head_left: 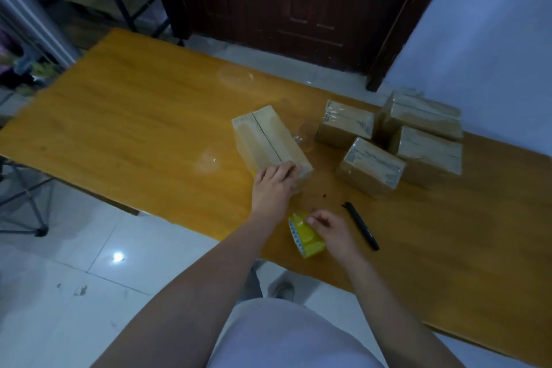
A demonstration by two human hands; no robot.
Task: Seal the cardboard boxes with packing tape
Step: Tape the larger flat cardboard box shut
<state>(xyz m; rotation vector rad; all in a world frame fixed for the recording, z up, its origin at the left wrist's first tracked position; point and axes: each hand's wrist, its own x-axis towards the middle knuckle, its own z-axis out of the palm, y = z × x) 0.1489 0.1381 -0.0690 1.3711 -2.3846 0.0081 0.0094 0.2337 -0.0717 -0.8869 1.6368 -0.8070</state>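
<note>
Here, left hand (273, 185) fingers flat on box (268, 140) — right hand (331, 230) fingers pinch dispenser (304, 234), tape unclear.

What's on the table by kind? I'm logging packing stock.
Cardboard boxes: 5, one under the left hand at, four at
Yellow tape dispenser: 1, right hand on it
Black marker: 1
Total: 7

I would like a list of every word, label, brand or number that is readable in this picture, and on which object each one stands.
No text can be read.
Four taped boxes, for example this one: dark printed strips along the top edges, too blurred to read.
Yellow tape dispenser: a patterned white strip on its side, not readable.
Black marker: no visible lettering.
Box under the left hand: plain, no print visible.
</note>
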